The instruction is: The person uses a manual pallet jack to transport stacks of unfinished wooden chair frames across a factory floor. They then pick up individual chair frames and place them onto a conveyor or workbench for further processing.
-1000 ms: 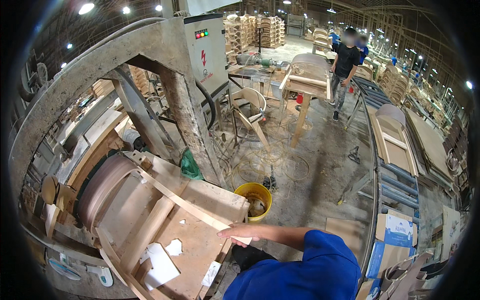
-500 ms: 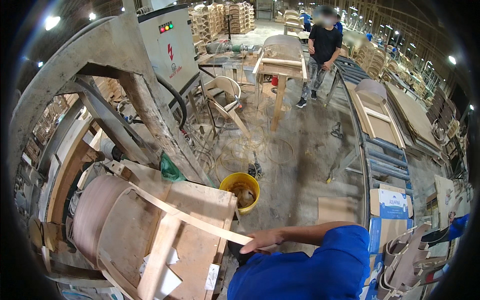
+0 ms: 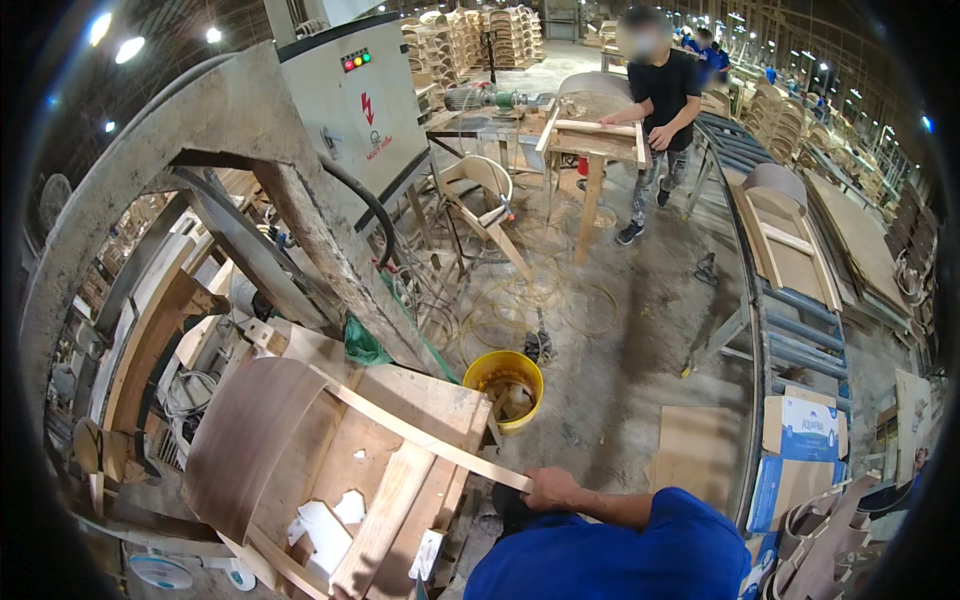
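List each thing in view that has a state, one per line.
Hand: closed around the end of the wooden slat.
Wooden slat: held, lying slanted across the wooden frame.
Curved plywood panel: bent, resting on the wooden frame.
Yellow bucket: upright, open, on the floor.
Control cabinet: door shut, lamps lit.
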`<act>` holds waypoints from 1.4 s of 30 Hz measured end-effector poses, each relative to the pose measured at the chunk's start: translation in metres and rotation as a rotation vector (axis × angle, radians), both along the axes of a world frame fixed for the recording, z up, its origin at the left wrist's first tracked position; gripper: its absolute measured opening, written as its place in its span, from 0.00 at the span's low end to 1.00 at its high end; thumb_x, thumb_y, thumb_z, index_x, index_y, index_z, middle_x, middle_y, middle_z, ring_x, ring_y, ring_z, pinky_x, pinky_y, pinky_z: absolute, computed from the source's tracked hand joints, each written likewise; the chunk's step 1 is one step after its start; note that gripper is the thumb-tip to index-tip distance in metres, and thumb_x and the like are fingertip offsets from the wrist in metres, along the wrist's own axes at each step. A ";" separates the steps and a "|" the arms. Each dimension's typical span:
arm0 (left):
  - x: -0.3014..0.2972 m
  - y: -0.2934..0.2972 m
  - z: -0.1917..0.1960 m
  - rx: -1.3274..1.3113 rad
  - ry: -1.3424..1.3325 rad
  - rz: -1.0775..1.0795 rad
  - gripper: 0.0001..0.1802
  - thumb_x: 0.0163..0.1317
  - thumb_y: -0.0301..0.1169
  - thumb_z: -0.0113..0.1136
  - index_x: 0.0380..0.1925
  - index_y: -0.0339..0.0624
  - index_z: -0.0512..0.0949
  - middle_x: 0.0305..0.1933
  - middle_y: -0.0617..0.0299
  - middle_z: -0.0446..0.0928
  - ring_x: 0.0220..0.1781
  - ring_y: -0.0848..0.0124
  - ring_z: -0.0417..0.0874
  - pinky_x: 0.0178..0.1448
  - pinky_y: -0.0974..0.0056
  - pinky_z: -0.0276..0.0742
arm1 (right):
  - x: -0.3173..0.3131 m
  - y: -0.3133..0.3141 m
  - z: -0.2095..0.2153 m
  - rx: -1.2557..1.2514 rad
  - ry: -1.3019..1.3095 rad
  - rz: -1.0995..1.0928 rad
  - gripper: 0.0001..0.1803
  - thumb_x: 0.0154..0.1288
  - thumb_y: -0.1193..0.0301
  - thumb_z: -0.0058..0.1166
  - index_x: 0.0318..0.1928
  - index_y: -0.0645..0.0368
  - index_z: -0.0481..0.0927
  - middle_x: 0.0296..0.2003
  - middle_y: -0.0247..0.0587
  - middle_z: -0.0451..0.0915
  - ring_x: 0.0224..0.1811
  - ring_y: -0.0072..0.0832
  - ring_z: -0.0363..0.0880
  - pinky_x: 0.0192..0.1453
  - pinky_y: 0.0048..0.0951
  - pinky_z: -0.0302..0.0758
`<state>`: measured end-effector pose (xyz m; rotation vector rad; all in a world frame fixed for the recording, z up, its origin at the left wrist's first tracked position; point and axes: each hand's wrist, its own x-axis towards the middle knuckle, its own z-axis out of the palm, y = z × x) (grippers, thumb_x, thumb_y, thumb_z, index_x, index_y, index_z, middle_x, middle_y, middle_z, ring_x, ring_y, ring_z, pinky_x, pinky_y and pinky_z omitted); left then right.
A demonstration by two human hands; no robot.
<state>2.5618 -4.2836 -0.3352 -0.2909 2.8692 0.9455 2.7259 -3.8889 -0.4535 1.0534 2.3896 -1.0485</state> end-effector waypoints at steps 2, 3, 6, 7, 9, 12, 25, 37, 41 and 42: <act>0.009 0.014 0.005 0.625 -0.286 0.013 0.28 0.74 0.51 0.61 0.57 0.35 0.80 0.50 0.46 0.85 0.49 0.58 0.86 0.52 0.51 0.83 | -0.002 0.003 0.003 -0.049 0.101 0.063 0.24 0.64 0.57 0.59 0.57 0.54 0.80 0.48 0.56 0.87 0.52 0.56 0.85 0.58 0.53 0.81; 0.013 0.024 -0.012 1.099 -0.423 -0.001 0.28 0.74 0.48 0.62 0.61 0.35 0.78 0.55 0.46 0.83 0.54 0.61 0.84 0.58 0.53 0.82 | 0.001 0.002 -0.003 -0.069 0.138 0.094 0.24 0.64 0.57 0.59 0.57 0.54 0.80 0.47 0.56 0.87 0.52 0.56 0.85 0.58 0.53 0.80; 0.015 0.046 -0.049 1.279 -0.200 0.043 0.26 0.73 0.44 0.62 0.63 0.39 0.77 0.58 0.48 0.81 0.55 0.58 0.83 0.68 0.48 0.74 | 0.000 0.007 -0.041 -0.047 0.344 0.155 0.24 0.65 0.55 0.60 0.54 0.58 0.81 0.46 0.57 0.86 0.51 0.57 0.84 0.57 0.53 0.80; 0.021 0.048 -0.059 1.325 -0.123 0.069 0.26 0.73 0.43 0.62 0.64 0.40 0.76 0.59 0.49 0.80 0.55 0.57 0.82 0.71 0.47 0.71 | 0.002 0.003 -0.051 -0.059 0.403 0.181 0.24 0.65 0.55 0.61 0.54 0.59 0.81 0.46 0.57 0.86 0.51 0.57 0.84 0.56 0.52 0.80; 0.026 0.063 -0.068 1.424 0.007 0.068 0.25 0.72 0.41 0.62 0.65 0.42 0.76 0.60 0.51 0.79 0.56 0.55 0.81 0.78 0.44 0.65 | 0.004 0.009 -0.069 -0.046 0.435 0.165 0.26 0.66 0.52 0.61 0.53 0.59 0.81 0.45 0.57 0.85 0.50 0.57 0.84 0.55 0.53 0.79; 0.045 0.077 -0.072 1.157 0.108 0.055 0.39 0.68 0.39 0.63 0.74 0.35 0.63 0.68 0.39 0.72 0.66 0.49 0.75 0.80 0.48 0.59 | 0.016 0.021 -0.081 -0.028 0.506 0.134 0.26 0.66 0.50 0.60 0.52 0.58 0.81 0.45 0.57 0.85 0.51 0.57 0.84 0.56 0.54 0.79; 0.190 0.094 -0.057 1.378 -0.097 0.161 0.31 0.75 0.52 0.57 0.63 0.38 0.73 0.61 0.50 0.78 0.60 0.57 0.79 0.65 0.49 0.76 | 0.178 0.124 -0.010 -0.228 0.648 -0.017 0.25 0.63 0.55 0.70 0.55 0.56 0.83 0.47 0.52 0.87 0.50 0.44 0.87 0.55 0.43 0.81; 0.166 0.433 0.098 1.570 -0.118 -0.686 0.24 0.76 0.46 0.58 0.64 0.46 0.68 0.62 0.54 0.77 0.62 0.57 0.79 0.51 0.48 0.81 | 0.300 0.231 -0.015 -0.476 1.035 -0.682 0.19 0.65 0.66 0.71 0.48 0.65 0.79 0.36 0.35 0.83 0.36 0.23 0.81 0.42 0.31 0.81; 0.132 0.539 0.158 1.461 -0.006 -1.151 0.26 0.79 0.48 0.54 0.62 0.37 0.73 0.53 0.54 0.84 0.50 0.63 0.85 0.52 0.56 0.84 | 0.289 0.274 0.029 -0.435 1.147 -0.771 0.15 0.65 0.70 0.69 0.47 0.64 0.79 0.34 0.37 0.83 0.33 0.25 0.83 0.40 0.30 0.81; 0.150 0.569 0.182 1.302 0.134 -1.126 0.24 0.78 0.44 0.57 0.62 0.35 0.74 0.52 0.54 0.85 0.49 0.64 0.86 0.51 0.58 0.84 | 0.283 0.289 0.040 -0.406 1.197 -0.860 0.15 0.65 0.68 0.68 0.45 0.63 0.79 0.32 0.37 0.83 0.31 0.25 0.83 0.38 0.29 0.82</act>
